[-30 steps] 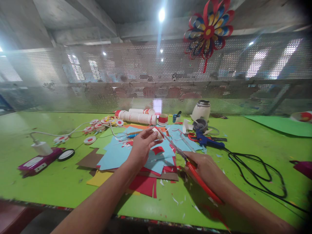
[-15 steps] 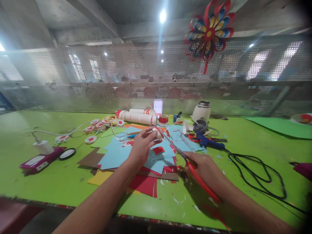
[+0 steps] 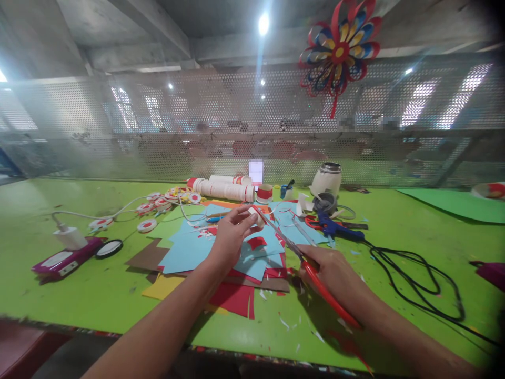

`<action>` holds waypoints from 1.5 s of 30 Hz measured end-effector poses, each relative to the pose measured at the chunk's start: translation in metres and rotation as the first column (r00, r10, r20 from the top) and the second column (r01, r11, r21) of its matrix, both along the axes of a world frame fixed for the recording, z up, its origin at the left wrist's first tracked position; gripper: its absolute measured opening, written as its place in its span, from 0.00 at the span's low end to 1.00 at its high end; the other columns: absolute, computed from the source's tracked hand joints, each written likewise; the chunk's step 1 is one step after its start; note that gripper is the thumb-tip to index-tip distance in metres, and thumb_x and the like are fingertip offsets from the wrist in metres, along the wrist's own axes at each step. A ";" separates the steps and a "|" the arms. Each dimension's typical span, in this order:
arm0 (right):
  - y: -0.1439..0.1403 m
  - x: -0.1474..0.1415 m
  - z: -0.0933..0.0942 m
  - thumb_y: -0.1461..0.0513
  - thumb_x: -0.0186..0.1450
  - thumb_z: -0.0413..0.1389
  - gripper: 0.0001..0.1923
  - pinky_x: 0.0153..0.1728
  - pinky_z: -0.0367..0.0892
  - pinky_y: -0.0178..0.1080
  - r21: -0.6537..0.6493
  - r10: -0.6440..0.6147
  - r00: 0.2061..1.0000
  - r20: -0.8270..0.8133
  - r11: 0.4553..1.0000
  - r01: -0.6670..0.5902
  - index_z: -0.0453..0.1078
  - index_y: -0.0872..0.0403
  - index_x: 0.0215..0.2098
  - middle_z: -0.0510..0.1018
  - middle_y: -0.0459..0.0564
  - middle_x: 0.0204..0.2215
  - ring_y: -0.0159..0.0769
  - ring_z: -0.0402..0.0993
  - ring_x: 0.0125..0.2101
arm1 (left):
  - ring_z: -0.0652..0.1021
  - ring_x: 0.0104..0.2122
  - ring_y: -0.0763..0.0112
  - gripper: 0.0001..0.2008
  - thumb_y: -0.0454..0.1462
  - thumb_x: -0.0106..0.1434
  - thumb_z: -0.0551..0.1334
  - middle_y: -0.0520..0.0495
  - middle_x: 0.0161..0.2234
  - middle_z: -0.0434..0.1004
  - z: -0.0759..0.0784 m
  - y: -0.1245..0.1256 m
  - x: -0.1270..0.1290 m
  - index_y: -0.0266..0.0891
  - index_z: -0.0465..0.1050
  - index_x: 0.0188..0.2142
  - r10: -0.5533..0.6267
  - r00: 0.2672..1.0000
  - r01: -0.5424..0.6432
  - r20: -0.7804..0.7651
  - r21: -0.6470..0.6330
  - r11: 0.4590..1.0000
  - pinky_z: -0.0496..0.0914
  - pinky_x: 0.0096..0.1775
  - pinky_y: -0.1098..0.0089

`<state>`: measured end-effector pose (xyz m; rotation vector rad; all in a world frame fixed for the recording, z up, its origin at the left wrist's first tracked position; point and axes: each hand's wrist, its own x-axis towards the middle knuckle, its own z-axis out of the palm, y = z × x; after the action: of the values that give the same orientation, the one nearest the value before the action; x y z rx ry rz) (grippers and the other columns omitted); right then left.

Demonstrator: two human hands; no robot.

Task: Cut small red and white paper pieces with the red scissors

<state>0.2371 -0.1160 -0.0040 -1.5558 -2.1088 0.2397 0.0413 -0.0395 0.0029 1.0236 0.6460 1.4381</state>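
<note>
White piece (image 3: 260, 222), probably light and easily creased, suits an edge grip; our left hand (image 3: 232, 229) pinches it, ten o'clock from our right hand (image 3: 325, 263), wrapped around scissors (image 3: 321, 289).

Since a second ago the view has shifted very slightly, so the hanging paper flower (image 3: 340, 52), high above the right grip (image 3: 325, 263), appears a touch farther right, and the purple power strip (image 3: 62, 260), well to the left of the left grip (image 3: 233, 231), a touch nearer to it.
</note>
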 end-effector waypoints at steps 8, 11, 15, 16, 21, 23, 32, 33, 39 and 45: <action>0.002 0.004 -0.005 0.67 0.56 0.51 0.17 0.33 0.66 0.38 -0.015 0.004 1.000 0.010 1.000 -0.004 0.76 0.53 0.41 0.83 0.51 0.32 0.42 0.77 0.32 | 0.77 0.32 0.65 0.15 0.36 0.50 0.69 0.44 0.32 0.75 -0.002 0.000 0.000 0.34 0.71 0.37 -0.020 1.000 0.020 0.000 0.011 1.000 0.71 0.40 0.56; 0.003 0.003 -0.004 0.66 0.56 0.51 0.17 0.33 0.66 0.39 -0.018 -0.005 1.000 0.025 1.000 0.005 0.76 0.53 0.41 0.83 0.51 0.31 0.43 0.77 0.31 | 0.76 0.32 0.67 0.13 0.38 0.53 0.67 0.45 0.33 0.75 -0.003 0.002 -0.001 0.34 0.71 0.37 -0.039 0.999 0.039 0.012 0.004 0.999 0.70 0.41 0.57; 0.003 0.002 -0.004 0.67 0.55 0.51 0.17 0.32 0.66 0.38 0.025 -0.002 0.998 0.056 1.000 0.001 0.76 0.54 0.40 0.82 0.51 0.32 0.41 0.76 0.31 | 0.76 0.33 0.67 0.13 0.39 0.52 0.67 0.43 0.33 0.75 -0.003 0.004 -0.002 0.33 0.73 0.34 -0.057 0.998 0.057 -0.008 -0.015 0.998 0.70 0.42 0.58; 0.003 0.002 -0.004 0.68 0.54 0.51 0.18 0.31 0.66 0.37 0.038 0.001 0.998 0.059 0.999 -0.004 0.76 0.54 0.41 0.82 0.51 0.32 0.41 0.76 0.31 | 0.76 0.34 0.66 0.13 0.40 0.52 0.68 0.42 0.33 0.76 -0.003 0.004 -0.002 0.33 0.73 0.33 -0.060 0.998 0.060 -0.014 -0.011 0.998 0.70 0.42 0.58; 0.004 0.003 -0.005 0.68 0.55 0.51 0.19 0.31 0.66 0.37 0.053 0.007 0.998 0.066 0.999 -0.010 0.75 0.53 0.42 0.82 0.51 0.31 0.40 0.76 0.30 | 0.77 0.35 0.64 0.13 0.39 0.50 0.69 0.42 0.35 0.76 -0.004 0.003 0.000 0.33 0.73 0.33 -0.024 0.999 0.023 -0.029 -0.007 1.000 0.70 0.42 0.58; 0.004 0.003 -0.005 0.67 0.55 0.51 0.18 0.31 0.66 0.38 0.038 0.004 0.997 0.072 0.999 -0.007 0.76 0.54 0.41 0.82 0.51 0.30 0.40 0.76 0.30 | 0.77 0.35 0.63 0.14 0.38 0.49 0.69 0.41 0.35 0.76 -0.003 0.002 0.001 0.33 0.73 0.34 -0.012 0.999 0.011 -0.031 -0.024 1.000 0.70 0.42 0.58; 0.000 -0.001 0.001 0.68 0.55 0.50 0.18 0.29 0.66 0.36 -0.012 0.045 0.999 0.010 0.999 -0.045 0.75 0.55 0.41 0.81 0.49 0.27 0.38 0.76 0.27 | 0.77 0.34 0.64 0.14 0.38 0.50 0.69 0.40 0.35 0.76 -0.003 0.003 -0.001 0.32 0.72 0.34 -0.019 1.000 0.018 -0.012 -0.036 0.999 0.70 0.42 0.57; -0.001 -0.002 0.002 0.68 0.56 0.49 0.17 0.29 0.65 0.35 -0.019 0.048 0.999 -0.001 0.999 -0.048 0.75 0.55 0.40 0.81 0.49 0.27 0.38 0.75 0.27 | 0.77 0.34 0.64 0.14 0.38 0.50 0.69 0.40 0.35 0.76 -0.003 0.003 -0.001 0.32 0.72 0.34 -0.025 1.000 0.025 -0.005 -0.038 0.999 0.70 0.42 0.57; 0.001 0.000 0.001 0.68 0.56 0.49 0.19 0.33 0.66 0.38 -0.008 0.056 0.998 -0.008 0.998 -0.056 0.75 0.56 0.42 0.81 0.51 0.32 0.40 0.76 0.31 | 0.77 0.33 0.64 0.13 0.38 0.50 0.69 0.40 0.34 0.76 -0.004 0.004 -0.002 0.32 0.72 0.33 -0.042 0.999 0.042 0.005 -0.050 0.998 0.70 0.42 0.57; 0.005 0.002 -0.004 0.68 0.55 0.50 0.20 0.34 0.67 0.40 -0.029 0.024 1.000 0.019 0.999 -0.024 0.75 0.54 0.43 0.82 0.52 0.34 0.43 0.77 0.33 | 0.77 0.32 0.65 0.12 0.37 0.51 0.68 0.42 0.31 0.76 -0.004 0.003 -0.002 0.31 0.72 0.32 -0.045 0.999 0.045 -0.014 -0.044 0.998 0.70 0.42 0.57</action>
<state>0.2390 -0.1113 -0.0075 -1.5559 -2.1486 0.2652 0.0396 -0.0365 -0.0011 1.0098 0.6586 1.3725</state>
